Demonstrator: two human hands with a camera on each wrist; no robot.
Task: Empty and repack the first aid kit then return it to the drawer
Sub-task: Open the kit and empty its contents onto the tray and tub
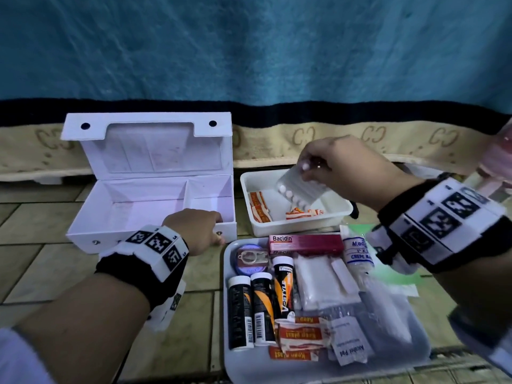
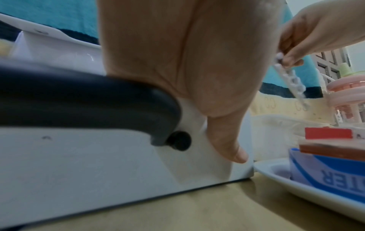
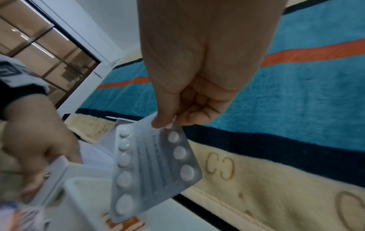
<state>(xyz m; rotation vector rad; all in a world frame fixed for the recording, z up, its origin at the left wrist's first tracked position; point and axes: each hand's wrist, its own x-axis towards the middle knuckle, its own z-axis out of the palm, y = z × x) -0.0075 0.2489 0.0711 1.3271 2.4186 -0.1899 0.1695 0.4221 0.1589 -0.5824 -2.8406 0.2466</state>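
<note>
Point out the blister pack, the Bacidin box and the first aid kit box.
blister pack [image 3: 150,164]: right wrist view, middle of the foil sheet.
Bacidin box [image 1: 306,243]: head view, middle of its top face.
first aid kit box [image 1: 83,239]: head view, bare front wall.

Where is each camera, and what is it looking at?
Head: looks down from above at the open white box, both hands and wrists showing.
Left wrist: low by the floor, facing the box front; left hand grips its edge.
Right wrist: looks along the right hand pinching a pill strip.
All three show that strip.
</note>
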